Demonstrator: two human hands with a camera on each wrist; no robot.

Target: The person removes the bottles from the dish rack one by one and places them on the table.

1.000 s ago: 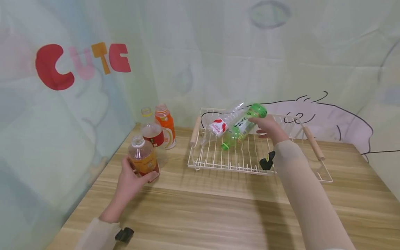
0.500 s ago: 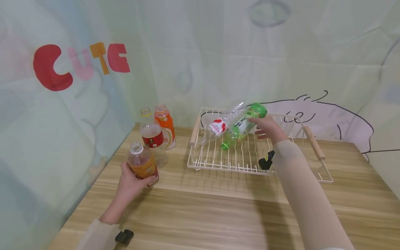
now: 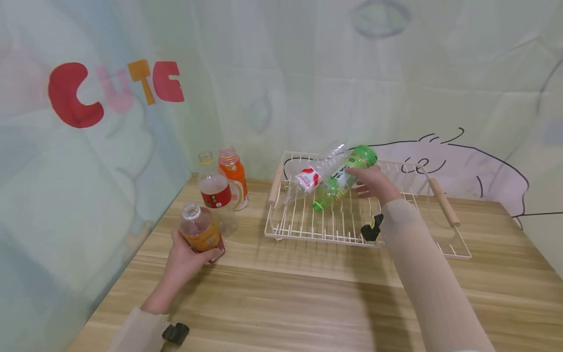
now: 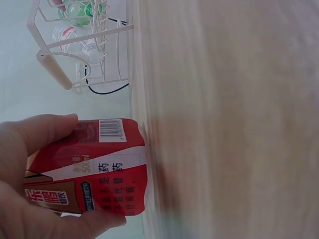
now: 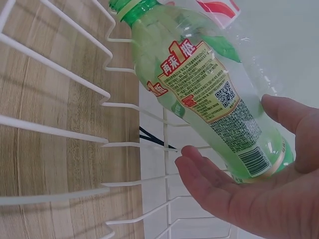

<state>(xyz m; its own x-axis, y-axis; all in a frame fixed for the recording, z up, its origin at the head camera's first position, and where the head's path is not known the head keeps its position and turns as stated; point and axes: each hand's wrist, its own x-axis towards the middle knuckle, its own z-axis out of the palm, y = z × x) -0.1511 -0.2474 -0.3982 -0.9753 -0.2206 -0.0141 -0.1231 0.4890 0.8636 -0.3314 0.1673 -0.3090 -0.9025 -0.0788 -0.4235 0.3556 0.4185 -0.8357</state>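
My left hand (image 3: 185, 259) grips a clear open-necked drink bottle (image 3: 203, 238) with an orange and red label, at the left of the table. In the left wrist view the thumb and fingers lie on opposite sides of its red lower label (image 4: 94, 169). A green bottle (image 3: 337, 176) lies slanted in the white wire rack (image 3: 323, 236). My right hand (image 3: 375, 183) is at its upper end, with the thumb on one side and extended fingers on the other. Beside it lies a clear bottle (image 3: 309, 177) with a red and white label.
Behind the held bottle stand a clear bottle with a red label (image 3: 216, 196) and an orange-labelled bottle (image 3: 234, 172). The rack has wooden handles (image 3: 443, 201) at both ends. A printed curtain (image 3: 308, 98) hangs behind the wooden table (image 3: 281, 303).
The bottle in my left hand has come slightly nearer to me, away from the red-labelled one. My right hand has shifted a little left; the bottles in the rack stay in place.
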